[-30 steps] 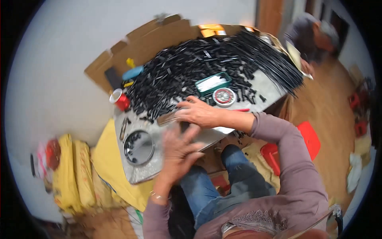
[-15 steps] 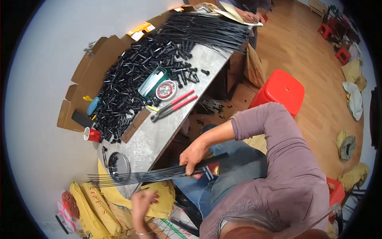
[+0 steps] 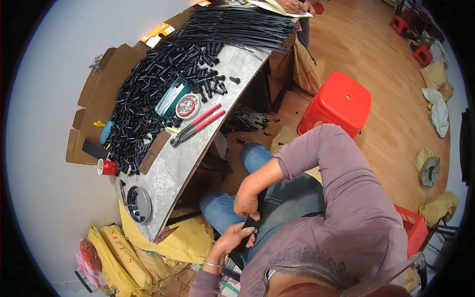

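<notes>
Over my lap, my right hand [image 3: 246, 199] is closed with its fingers pointing down, around a dark bundle of thin black rods [image 3: 251, 222] that is mostly hidden by the hands. Just below it, my left hand [image 3: 231, 238] grips the same dark bundle, thumb laid across it. The two hands are close together, beside the table's near edge. Long thin black rods [image 3: 237, 27] lie in a thick layer at the table's far end. A heap of short black bolt-like pieces [image 3: 143, 94] covers the table's left side.
On the grey table [image 3: 168, 180] are red-handled pincers [image 3: 198, 126], a green box [image 3: 172, 98], a tub of small metal bits [image 3: 188, 106], a round tin [image 3: 147, 205] and a red cup [image 3: 106, 167]. A red stool [image 3: 341, 101] stands to the right. Yellow sacks [image 3: 116, 255] lie lower left. Another person's hands [image 3: 297, 6] are at the far end.
The rods, which stretched left across the table corner, are now drawn down to my lap. My left hand has moved right and taken hold beside my right hand. The view has shifted slightly.
</notes>
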`<state>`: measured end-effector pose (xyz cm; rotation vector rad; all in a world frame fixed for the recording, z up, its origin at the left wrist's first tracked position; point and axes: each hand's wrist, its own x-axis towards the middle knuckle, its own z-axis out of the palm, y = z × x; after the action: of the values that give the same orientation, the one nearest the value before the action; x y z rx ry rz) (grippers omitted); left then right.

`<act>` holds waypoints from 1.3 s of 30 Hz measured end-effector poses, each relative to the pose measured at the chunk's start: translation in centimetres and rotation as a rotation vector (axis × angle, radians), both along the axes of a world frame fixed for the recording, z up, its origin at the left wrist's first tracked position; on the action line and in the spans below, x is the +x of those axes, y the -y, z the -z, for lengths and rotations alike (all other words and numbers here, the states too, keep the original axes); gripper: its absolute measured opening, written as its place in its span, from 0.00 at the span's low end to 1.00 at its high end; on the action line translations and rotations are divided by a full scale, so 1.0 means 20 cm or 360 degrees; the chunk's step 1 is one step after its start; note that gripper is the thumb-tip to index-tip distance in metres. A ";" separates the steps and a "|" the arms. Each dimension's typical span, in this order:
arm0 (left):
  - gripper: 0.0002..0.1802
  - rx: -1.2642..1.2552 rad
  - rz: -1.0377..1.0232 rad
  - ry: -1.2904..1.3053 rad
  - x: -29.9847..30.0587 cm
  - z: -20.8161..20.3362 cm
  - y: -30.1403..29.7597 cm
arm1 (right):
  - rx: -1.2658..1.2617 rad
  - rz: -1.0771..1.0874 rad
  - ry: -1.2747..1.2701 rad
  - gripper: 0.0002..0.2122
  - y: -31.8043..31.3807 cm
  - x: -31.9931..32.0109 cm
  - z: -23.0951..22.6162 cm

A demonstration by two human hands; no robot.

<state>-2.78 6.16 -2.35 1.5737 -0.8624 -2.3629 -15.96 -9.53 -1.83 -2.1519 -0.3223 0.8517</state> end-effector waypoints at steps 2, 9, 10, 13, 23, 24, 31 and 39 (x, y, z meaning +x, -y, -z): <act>0.12 -0.0008 -0.0050 -0.0029 0.00 0.00 -0.02 | -0.0195 0.0192 0.0511 0.15 0.00 -0.02 -0.12; 0.12 -0.1014 -0.0198 0.0516 0.33 -0.46 0.34 | 0.1172 0.0267 0.0208 0.18 -0.11 -0.03 -0.26; 0.11 -0.1137 -0.0453 0.0390 0.31 -0.58 0.39 | 0.0815 0.0247 0.0252 0.20 -0.11 -0.03 -0.26; 0.09 -0.1574 -0.0987 0.0176 0.20 -0.78 0.54 | -0.0010 0.0678 0.0318 0.26 -0.04 -0.04 -0.18; 0.14 -0.1477 -0.1451 0.0002 -0.09 0.14 0.53 | 0.0650 0.1311 0.0201 0.18 0.03 -0.07 1.00; 0.15 -0.1390 -0.1575 -0.0072 -0.05 0.26 0.42 | 0.0584 0.1393 -0.0366 0.16 -0.10 -0.05 0.79; 0.13 -0.1345 -0.1656 -0.0158 -0.08 0.10 0.19 | 0.0332 0.0969 -0.0289 0.21 -0.24 -0.15 0.72; 0.13 -0.1458 -0.1584 -0.0244 -0.09 -0.13 0.32 | 0.0633 0.0642 -0.0464 0.19 -0.20 -0.18 0.82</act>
<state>-4.56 -0.22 0.20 1.0131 -0.7006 -1.1047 -19.51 -5.61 -18.19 -1.6200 0.0875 0.7754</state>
